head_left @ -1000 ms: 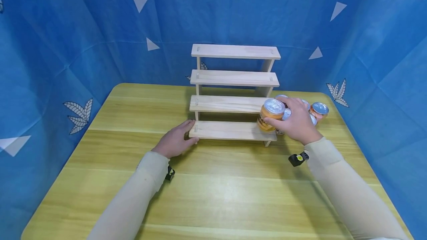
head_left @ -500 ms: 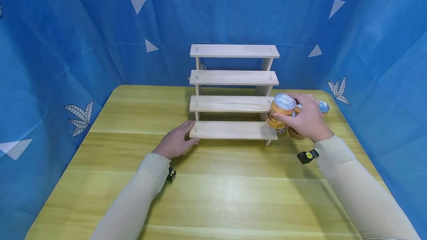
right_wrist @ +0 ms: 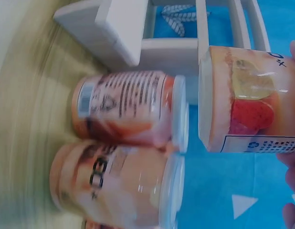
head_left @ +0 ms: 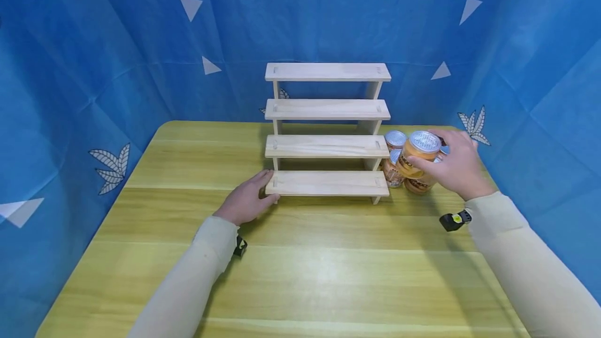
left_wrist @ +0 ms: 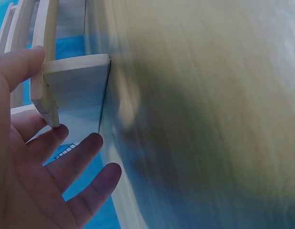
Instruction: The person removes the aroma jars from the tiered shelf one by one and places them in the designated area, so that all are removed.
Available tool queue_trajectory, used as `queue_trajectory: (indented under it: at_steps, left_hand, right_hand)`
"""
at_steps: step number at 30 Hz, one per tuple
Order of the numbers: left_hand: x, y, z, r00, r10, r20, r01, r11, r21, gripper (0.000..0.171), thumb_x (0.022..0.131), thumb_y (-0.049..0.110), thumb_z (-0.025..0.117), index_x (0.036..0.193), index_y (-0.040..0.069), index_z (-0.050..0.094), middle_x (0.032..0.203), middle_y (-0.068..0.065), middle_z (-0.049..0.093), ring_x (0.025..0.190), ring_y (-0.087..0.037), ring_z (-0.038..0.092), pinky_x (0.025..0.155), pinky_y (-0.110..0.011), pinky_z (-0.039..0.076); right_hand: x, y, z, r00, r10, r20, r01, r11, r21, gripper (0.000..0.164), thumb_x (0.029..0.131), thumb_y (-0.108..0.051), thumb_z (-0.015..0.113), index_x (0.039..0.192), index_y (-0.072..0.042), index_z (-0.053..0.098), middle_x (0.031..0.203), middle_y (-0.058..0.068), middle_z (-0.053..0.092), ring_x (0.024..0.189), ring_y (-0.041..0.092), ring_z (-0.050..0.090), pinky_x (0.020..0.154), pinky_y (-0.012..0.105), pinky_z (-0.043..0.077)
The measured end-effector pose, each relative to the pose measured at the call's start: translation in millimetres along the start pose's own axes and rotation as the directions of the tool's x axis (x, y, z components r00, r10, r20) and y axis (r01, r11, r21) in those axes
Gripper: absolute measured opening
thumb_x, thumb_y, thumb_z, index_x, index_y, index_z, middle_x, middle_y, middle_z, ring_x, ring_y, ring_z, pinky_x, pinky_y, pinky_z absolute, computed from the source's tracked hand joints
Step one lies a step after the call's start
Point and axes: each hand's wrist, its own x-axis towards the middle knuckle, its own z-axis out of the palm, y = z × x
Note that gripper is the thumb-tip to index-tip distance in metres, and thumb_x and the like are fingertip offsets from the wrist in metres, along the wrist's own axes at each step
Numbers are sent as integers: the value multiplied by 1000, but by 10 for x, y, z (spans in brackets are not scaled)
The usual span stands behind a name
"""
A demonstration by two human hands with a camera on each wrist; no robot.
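Note:
A pale wooden stepped display rack (head_left: pixel 327 183) stands on the table, its several narrow shelves bare in the head view. My left hand (head_left: pixel 246 198) grips the left end of the lowest shelf; in the left wrist view, the thumb and index finger lie on either side of the board (left_wrist: pixel 73 67). An orange can (head_left: pixel 417 159) with a silver lid is held upright in my right hand (head_left: pixel 459 166), thumb at the front and fingers behind. It hangs above similar cans right of the rack, including a front can (head_left: pixel 419 186) and one beside the rack (head_left: pixel 392 173). The right fingertips are mostly hidden.
Another can (head_left: pixel 395 139) stands farther back beside the rack, and more are partly hidden behind my right hand. A blue patterned curtain (head_left: pixel 328 20) rises behind and at both sides of the wooden table (head_left: pixel 300 265).
My right hand has moved right with the can, from above the right end of the lowest shelf to above the other cans. My left hand stays at the rack.

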Motion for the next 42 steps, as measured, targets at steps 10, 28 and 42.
queue_trajectory:
  at_steps: [10, 28, 42]
  left_hand:
    - [-18, -8, 34, 1000, -15, 5, 15, 1000, 1, 78, 101, 52, 54, 162, 14, 24, 167, -9, 21, 151, -32, 24, 120, -50, 27]
    - [14, 13, 16, 1000, 10, -11, -10, 1000, -9, 78, 101, 51, 56, 162, 13, 24, 167, -10, 22, 150, -33, 25, 119, -51, 27]
    - [18, 19, 6, 1000, -22, 9, 22, 1000, 10, 78, 100, 53, 55, 162, 16, 24, 167, -8, 21, 151, -32, 25, 119, -51, 27]
  right_hand:
    - [-3, 142, -135, 1000, 20, -10, -20, 1000, -24, 70, 82, -43, 84, 135, -5, 59, 123, 21, 63, 112, 42, 43, 94, 66, 18]
    - [-23, 470, -380, 985, 171, -29, -173, 982, -72, 85, 86, -48, 78, 148, 1, 46, 129, 29, 53, 123, 48, 32, 107, 70, 9]
    - [-209, 663, -476, 969, 238, -67, -243, 967, -79, 84, 88, -49, 75, 147, 3, 45, 129, 32, 52, 120, 49, 33, 105, 72, 8]
